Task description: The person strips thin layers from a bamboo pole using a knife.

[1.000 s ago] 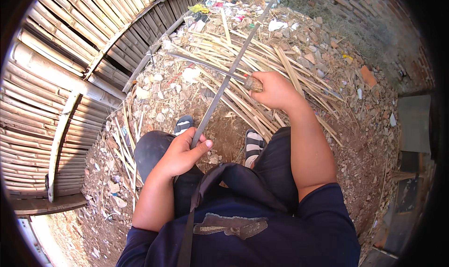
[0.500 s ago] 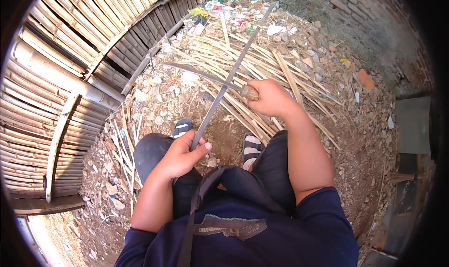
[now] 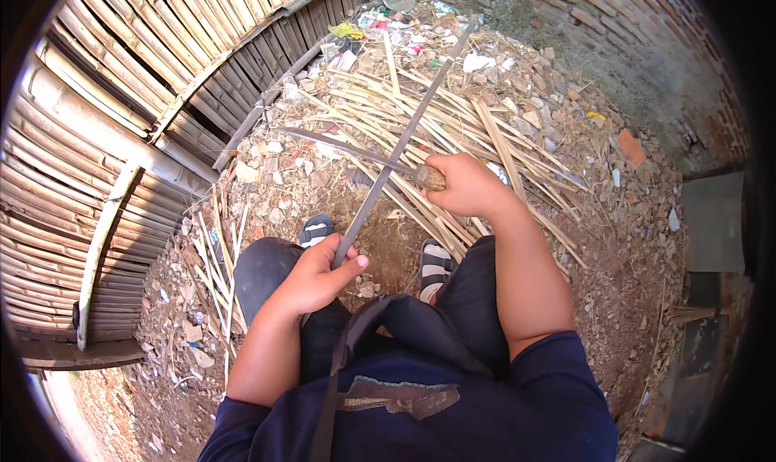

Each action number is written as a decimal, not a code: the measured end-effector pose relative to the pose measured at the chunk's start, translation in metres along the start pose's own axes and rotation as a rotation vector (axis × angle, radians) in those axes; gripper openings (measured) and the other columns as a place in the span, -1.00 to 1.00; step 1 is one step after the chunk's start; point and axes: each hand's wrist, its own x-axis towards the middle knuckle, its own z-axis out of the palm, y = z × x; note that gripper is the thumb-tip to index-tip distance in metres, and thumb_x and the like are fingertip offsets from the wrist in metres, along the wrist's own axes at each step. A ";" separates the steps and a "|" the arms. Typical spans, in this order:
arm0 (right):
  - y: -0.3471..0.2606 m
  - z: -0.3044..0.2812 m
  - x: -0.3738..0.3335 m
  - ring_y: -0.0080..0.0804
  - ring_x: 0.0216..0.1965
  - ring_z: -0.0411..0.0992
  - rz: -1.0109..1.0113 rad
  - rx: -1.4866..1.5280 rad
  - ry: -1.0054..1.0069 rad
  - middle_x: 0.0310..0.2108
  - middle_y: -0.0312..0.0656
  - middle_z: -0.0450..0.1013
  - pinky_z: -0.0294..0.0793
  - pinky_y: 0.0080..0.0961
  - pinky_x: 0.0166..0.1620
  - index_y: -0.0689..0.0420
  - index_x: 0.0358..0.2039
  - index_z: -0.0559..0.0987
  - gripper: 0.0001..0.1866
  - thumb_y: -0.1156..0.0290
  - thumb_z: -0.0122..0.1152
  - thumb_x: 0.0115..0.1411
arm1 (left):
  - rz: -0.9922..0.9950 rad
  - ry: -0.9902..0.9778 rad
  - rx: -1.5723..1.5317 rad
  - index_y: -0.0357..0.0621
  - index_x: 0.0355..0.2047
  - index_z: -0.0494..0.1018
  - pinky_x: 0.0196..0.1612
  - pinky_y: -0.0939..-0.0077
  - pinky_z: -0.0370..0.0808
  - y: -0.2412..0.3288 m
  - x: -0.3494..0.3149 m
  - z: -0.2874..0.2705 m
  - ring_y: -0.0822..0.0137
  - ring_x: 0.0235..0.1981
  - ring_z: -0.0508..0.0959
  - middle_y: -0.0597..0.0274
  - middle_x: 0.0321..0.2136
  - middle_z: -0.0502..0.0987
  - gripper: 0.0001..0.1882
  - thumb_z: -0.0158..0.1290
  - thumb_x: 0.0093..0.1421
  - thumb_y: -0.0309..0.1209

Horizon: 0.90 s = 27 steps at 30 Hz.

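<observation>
My left hand [image 3: 317,278] is closed round the near end of a long, flat greyish bamboo strip [image 3: 420,110], its thumb stretched along it. The strip slants away to the upper right, over the ground. In my right hand [image 3: 467,185] is the wooden handle of a large knife [image 3: 333,144], fingers wrapped round it. The dark blade points left and crosses the strip a little beyond my left hand. Blade and strip look to be touching at the crossing. Beneath them lies a loose heap of pale split bamboo strips [image 3: 453,122].
Left stands a bamboo-slat wall [image 3: 81,252]; a brick wall [image 3: 614,33] closes the far right. More strips [image 3: 218,268] lie by my left knee. Stones and litter cover the ground, with a broken brick [image 3: 632,147] at right. My sandalled feet [image 3: 436,268] rest close below the knife.
The knife and my right hand have shifted slightly down and left along the strip. My left hand keeps its hold, moved only a little.
</observation>
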 end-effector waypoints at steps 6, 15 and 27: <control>-0.019 -0.007 0.000 0.11 -0.31 0.54 -0.096 0.021 -0.293 -0.42 0.04 0.55 0.48 -0.09 -0.22 0.16 -0.29 0.57 -0.69 0.23 0.44 0.10 | 0.010 0.018 -0.084 -0.13 -0.24 0.46 -0.42 0.60 0.30 -0.002 0.000 0.001 0.62 -0.47 0.34 0.49 -0.51 0.42 -0.73 0.24 0.39 -0.23; -0.008 -0.013 -0.001 0.11 -0.23 0.57 0.038 0.031 -0.193 -0.36 0.05 0.58 0.53 -0.10 -0.16 0.13 -0.24 0.63 -0.69 0.22 0.44 0.09 | 0.013 -0.001 -0.022 -0.11 -0.19 0.41 -0.36 0.58 0.42 -0.005 0.002 0.001 0.57 -0.44 0.45 0.44 -0.43 0.45 -0.81 0.18 0.43 -0.32; -0.019 -0.012 -0.003 0.13 -0.17 0.57 -0.010 -0.037 -0.259 -0.32 0.06 0.59 0.51 -0.02 -0.15 0.07 -0.18 0.61 -0.64 0.17 0.43 0.07 | 0.007 0.007 -0.001 -0.13 -0.19 0.39 -0.36 0.54 0.46 -0.007 0.002 0.000 0.52 -0.45 0.48 0.39 -0.46 0.45 -0.79 0.18 0.43 -0.32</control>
